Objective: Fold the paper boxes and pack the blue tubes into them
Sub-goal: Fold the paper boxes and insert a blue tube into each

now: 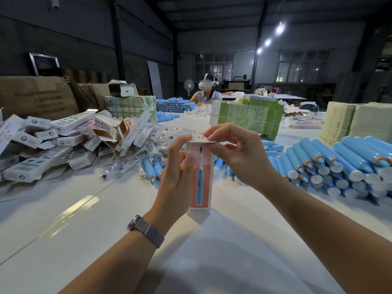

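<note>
A tall, narrow paper box, white and pink with a blue brush printed on it, stands upright on the white table. My left hand grips its left side near the top. My right hand pinches the white top flap, which lies folded over the box's upper end. Blue tubes with white caps and orange rings lie stacked to the right. A few more blue tubes lie just behind my left hand. What is inside the box is hidden.
A heap of folded white boxes fills the left side. Clear plastic sachets lie behind it. Bundles of flat green cartons and pale stacks stand further back. Another person sits at the table's far end.
</note>
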